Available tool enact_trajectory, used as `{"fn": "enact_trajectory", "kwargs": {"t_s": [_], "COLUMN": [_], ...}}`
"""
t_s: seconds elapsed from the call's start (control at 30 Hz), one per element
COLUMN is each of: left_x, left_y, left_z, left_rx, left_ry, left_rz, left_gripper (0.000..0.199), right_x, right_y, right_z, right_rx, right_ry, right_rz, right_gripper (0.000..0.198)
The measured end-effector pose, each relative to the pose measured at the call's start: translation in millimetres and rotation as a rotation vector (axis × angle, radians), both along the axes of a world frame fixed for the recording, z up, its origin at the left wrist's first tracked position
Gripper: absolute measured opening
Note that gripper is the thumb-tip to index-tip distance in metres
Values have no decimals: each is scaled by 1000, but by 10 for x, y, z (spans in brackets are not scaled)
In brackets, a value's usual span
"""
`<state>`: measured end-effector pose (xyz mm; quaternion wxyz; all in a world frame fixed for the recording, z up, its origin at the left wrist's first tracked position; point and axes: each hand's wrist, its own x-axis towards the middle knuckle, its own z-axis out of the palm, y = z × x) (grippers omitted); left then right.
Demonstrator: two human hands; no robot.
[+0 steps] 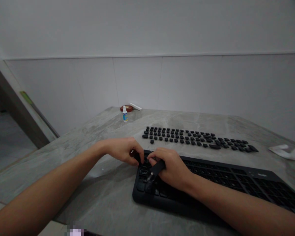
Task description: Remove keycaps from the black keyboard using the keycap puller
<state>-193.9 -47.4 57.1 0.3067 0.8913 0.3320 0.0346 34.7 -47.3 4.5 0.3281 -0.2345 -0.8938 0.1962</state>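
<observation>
A black keyboard (216,168) lies on the table below my hands, with many keycaps off its rows. My left hand (126,151) is bent over its upper left corner, thumb and forefinger closed together; whatever is between them is hidden. Beside it, my right hand (170,165) is closed around a flat black tool (157,167) whose light, thin-looking end points down toward the left keys. I cannot make out the exact kind of tool. Fingertips of the right hand also reach toward the top left keys. Loose black keycaps (182,136) lie in rows behind the keyboard.
The grey marbled table (108,203) runs back to a white wall. Far back stand a small white and blue bottle (125,114), a reddish-brown case (126,108) and a white strip (135,106). A white crumpled item (288,152) is at the right edge.
</observation>
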Motion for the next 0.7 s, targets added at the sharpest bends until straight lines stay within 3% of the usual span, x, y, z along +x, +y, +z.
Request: {"fn": "enact_trajectory", "kwargs": {"t_s": [0.33, 0.47, 0.6, 0.7], "left_x": [31, 67, 116, 144], "left_y": [-33, -47, -64, -75], "left_z": [4, 7, -4, -19], "left_rx": [59, 72, 96, 104], "left_ry": [4, 6, -14, -15], "left_rz": [-24, -30, -53, -68], "left_gripper": [21, 19, 17, 16], "right_x": [126, 173, 169, 148], "right_y": [-10, -16, -23, -39], "right_z": [91, 61, 34, 47], "right_rx": [-48, 173, 398, 484], "right_ry": [-110, -214, -259, -279], "right_rz": [55, 164, 212, 220], "right_gripper": [21, 13, 22, 27]}}
